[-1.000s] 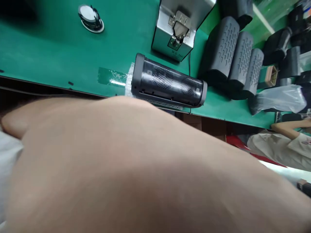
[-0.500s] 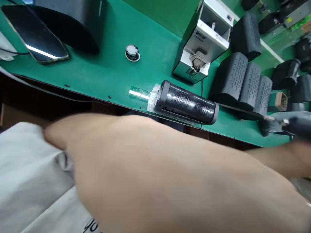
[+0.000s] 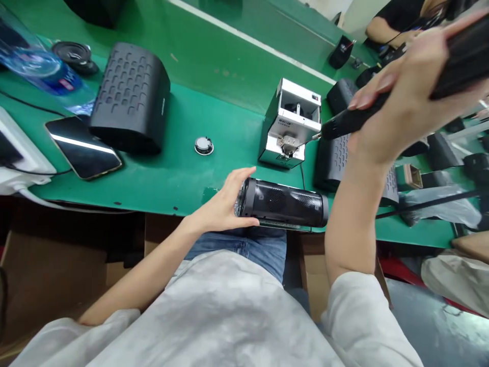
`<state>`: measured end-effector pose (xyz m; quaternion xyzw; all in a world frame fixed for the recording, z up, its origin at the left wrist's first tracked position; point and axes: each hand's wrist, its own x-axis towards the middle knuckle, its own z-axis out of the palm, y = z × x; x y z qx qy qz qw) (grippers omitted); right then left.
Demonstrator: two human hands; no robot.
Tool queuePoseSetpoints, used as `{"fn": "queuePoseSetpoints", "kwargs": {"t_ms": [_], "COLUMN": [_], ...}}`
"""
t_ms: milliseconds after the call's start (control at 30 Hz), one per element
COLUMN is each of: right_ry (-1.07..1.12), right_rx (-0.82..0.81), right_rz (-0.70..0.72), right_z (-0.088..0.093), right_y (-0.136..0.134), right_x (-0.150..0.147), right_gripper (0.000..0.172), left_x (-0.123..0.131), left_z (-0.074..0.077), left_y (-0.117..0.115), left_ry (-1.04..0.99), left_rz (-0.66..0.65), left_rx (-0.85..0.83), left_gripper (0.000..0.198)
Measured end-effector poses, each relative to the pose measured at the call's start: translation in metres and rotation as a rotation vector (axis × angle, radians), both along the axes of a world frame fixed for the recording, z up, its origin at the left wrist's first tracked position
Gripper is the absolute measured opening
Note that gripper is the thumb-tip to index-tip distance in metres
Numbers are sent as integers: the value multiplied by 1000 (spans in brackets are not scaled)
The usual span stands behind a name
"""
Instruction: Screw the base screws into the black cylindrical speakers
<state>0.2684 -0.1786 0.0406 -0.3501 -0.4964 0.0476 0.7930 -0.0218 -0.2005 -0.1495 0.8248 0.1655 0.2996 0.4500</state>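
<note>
head cam: l hand (image 3: 228, 204) clasps left end of blk unit (image 3: 286, 203), thumb on near side, fingers stretched round to far side; unit lies lengthwise l-to-r on near edge of green bench (image 3: 171, 176), ctr of view, right end free of hands. r hand (image 3: 408, 97) is up at far right, curled round blk driver (image 3: 336, 125), which is tilted, bit pointing left & down to front of metal box (image 3: 280, 130); can't tell if bit touches it. metal box stands upright just beyond unit, near but apart from it. sm disc (image 3: 204, 146) lies flat on bench, left of box, far side of l hand. dark case (image 3: 128, 94) stands farther left, phone (image 3: 82, 148) just beside it on near side, bottle (image 3: 57, 76) & round spkr (image 3: 73, 55) beyond to far left. wht power strip (image 3: 26, 153) at left edge w/ cables. more cases (image 3: 330, 158) at right, partly hidden by r forearm; sm brown box (image 3: 413, 176) & clear bag (image 3: 443, 204) right of those. another person's arm (image 3: 389, 33) at far right, blk sleeve; a 2nd person's shirt (image 3: 454, 278) at near right edge.
</note>
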Motion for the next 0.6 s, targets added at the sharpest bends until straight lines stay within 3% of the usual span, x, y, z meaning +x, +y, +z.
{"fn": "queuePoseSetpoints", "kwargs": {"t_ms": [67,167,267,367,467,600], "right_ry": [-49,-39,-27,-90,-132,-172], "right_rx": [145,72,70,129,190,270], "right_rz": [-79,-173,-230,-164,-121,-187], "right_z": [-1,5,7,1,-5,-3], "right_y": [-2,-10,-8,5,17,21], "right_x": [-23,-42,-37,-20,-9,-9], "right_gripper": [7,16,23,6,42,46], "left_x": [4,5,5,6,6,4], "left_z": [-10,-12,-12,-13,-14,-13], "left_y": [1,1,1,1,0,0], "left_ry": [9,3,7,25,35,41], "left_rz": [-60,-92,-97,-92,-85,-87], "left_rx": [-23,-16,-4,-18,-40,-42], "left_gripper": [130,139,142,144,145,143]}}
